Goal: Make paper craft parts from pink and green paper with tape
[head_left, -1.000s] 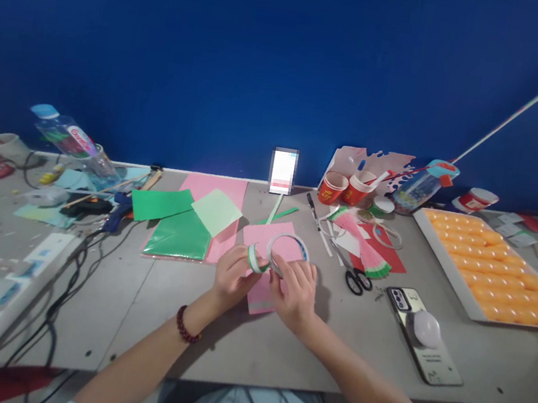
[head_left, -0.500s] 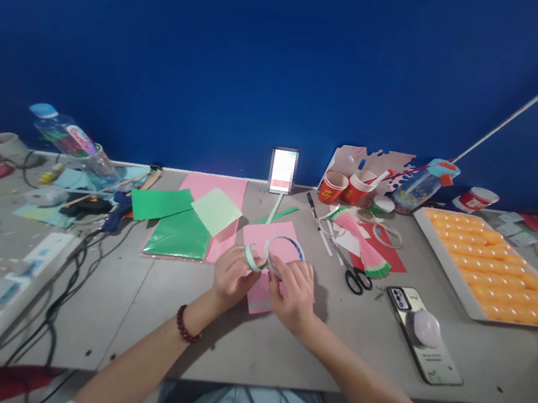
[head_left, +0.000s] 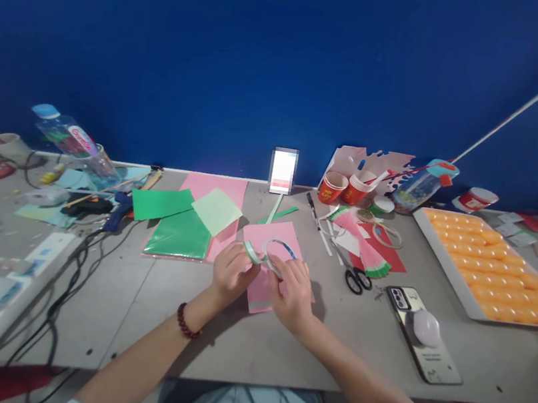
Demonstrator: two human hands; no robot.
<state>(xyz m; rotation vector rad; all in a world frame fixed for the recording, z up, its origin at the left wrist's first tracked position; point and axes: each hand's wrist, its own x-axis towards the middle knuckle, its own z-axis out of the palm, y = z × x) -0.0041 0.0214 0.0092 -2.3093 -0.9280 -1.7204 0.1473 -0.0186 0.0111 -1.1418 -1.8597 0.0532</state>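
In my left hand [head_left: 233, 271], closed at the fingertips, is a curled green-and-white paper strip [head_left: 251, 253]. My right hand [head_left: 293, 294] grips a roll of tape [head_left: 291, 250], a pale ring with blue on its inside wall. The fingertips of both hands nearly meet between strip and roll; whether a piece of tape joins the two I cannot tell. Beneath them lies a pink paper sheet [head_left: 260, 298], partly covered by the hands. Just beyond it are a pale green strip [head_left: 275, 209] and a darker green strip [head_left: 287, 214], crossing each other.
Left are green paper [head_left: 177, 235], a glue gun [head_left: 118, 211] and a power strip [head_left: 13, 291] with cables. On the right are scissors [head_left: 358, 281], a phone [head_left: 423, 336], red paper cups [head_left: 333, 187] and an orange-filled tray [head_left: 496, 269]. A blue wall [head_left: 218, 66] stands behind.
The curled strip in my left hand has tilted and flattened a little. The tape roll has tipped slightly, with my right hand shifting a little to the left.
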